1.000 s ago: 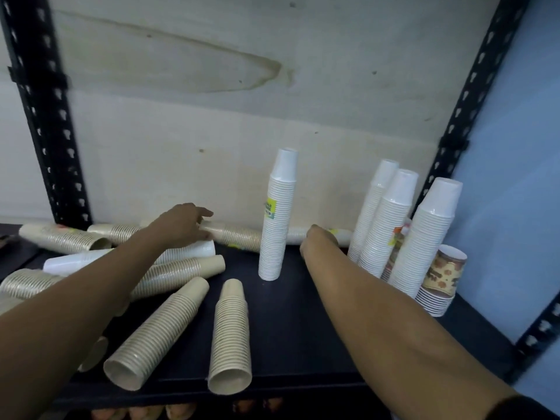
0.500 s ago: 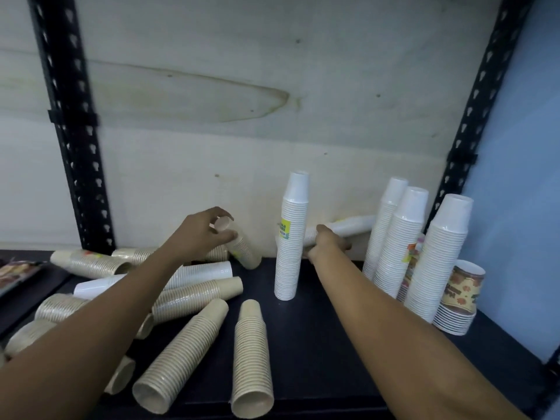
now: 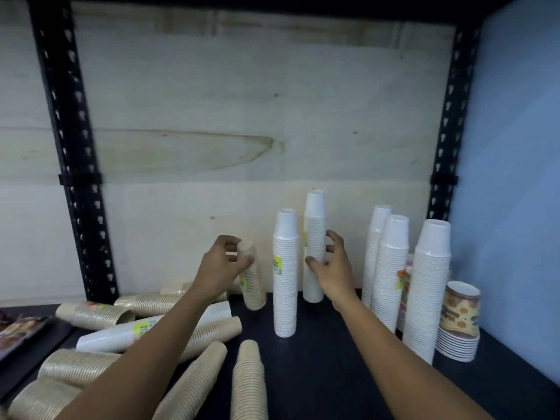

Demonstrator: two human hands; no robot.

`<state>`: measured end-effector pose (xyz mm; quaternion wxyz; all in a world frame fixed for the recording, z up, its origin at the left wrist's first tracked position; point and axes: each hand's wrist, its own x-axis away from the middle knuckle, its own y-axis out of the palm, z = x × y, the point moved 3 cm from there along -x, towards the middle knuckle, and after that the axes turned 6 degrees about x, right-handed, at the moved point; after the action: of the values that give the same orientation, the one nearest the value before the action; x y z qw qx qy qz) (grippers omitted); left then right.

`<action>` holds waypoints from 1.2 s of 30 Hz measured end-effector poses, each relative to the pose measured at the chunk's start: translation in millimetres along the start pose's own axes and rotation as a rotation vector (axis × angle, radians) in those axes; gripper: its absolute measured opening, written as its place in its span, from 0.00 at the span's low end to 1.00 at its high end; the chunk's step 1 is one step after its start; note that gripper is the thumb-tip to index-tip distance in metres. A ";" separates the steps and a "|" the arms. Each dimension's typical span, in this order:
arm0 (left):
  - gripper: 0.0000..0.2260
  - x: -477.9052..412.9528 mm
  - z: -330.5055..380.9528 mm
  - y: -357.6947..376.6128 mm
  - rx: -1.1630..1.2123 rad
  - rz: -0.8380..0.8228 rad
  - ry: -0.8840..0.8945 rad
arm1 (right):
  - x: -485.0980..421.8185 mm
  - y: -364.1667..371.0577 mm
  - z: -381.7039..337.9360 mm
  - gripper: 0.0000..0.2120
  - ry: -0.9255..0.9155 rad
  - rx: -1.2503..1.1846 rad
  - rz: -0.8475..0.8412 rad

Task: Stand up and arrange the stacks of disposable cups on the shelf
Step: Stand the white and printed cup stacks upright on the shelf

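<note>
My left hand [image 3: 218, 268] grips the top of a beige cup stack [image 3: 253, 283], which stands nearly upright at the back of the dark shelf [image 3: 318, 359]. My right hand [image 3: 331, 266] holds a white cup stack [image 3: 314, 237] upright against the back wall. In front of it stands another white stack with a yellow label [image 3: 285, 274]. Three tall white stacks [image 3: 391, 268] stand at the right. Several beige stacks [image 3: 248, 380] and one white stack [image 3: 121, 331] lie on their sides at the left and front.
A short stack of patterned cups [image 3: 460, 310] sits at the far right near the blue wall. Black perforated uprights [image 3: 75, 165] frame the shelf on both sides. A tray with printed items [image 3: 18, 328] lies at the far left edge.
My right hand has swung the white stack from lying flat to upright by the wall. My left hand has raised the beige stack from tilted to nearly upright. The view has tilted upward.
</note>
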<state>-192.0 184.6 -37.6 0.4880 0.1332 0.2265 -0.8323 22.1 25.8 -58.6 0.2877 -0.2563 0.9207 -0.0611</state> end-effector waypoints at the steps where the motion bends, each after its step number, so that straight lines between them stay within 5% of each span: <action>1: 0.18 -0.9 -0.1 3.2 0.027 -0.006 -0.008 | 2.3 -1.0 7.1 0.33 -0.010 0.018 0.010; 12: 0.16 -8.5 -0.5 42.5 0.068 -0.071 -0.047 | 18.7 3.2 45.7 0.38 -0.039 0.083 0.045; 17: 0.13 -7.3 -9.1 55.1 0.062 -0.081 -0.058 | 26.7 7.5 56.0 0.32 0.006 0.161 0.040; 30: 0.30 -6.8 -9.1 39.9 0.006 -0.114 -0.109 | 36.5 4.1 47.5 0.42 0.040 0.199 -0.024; 36: 0.21 21.1 8.6 -11.7 -0.047 -0.126 -0.135 | 72.0 -14.5 15.2 0.25 0.058 0.121 0.135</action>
<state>-212.5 169.3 -36.6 0.4517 0.0507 0.2205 -0.8630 -13.6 -22.7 -103.3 0.2791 -0.1741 0.9385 -0.1044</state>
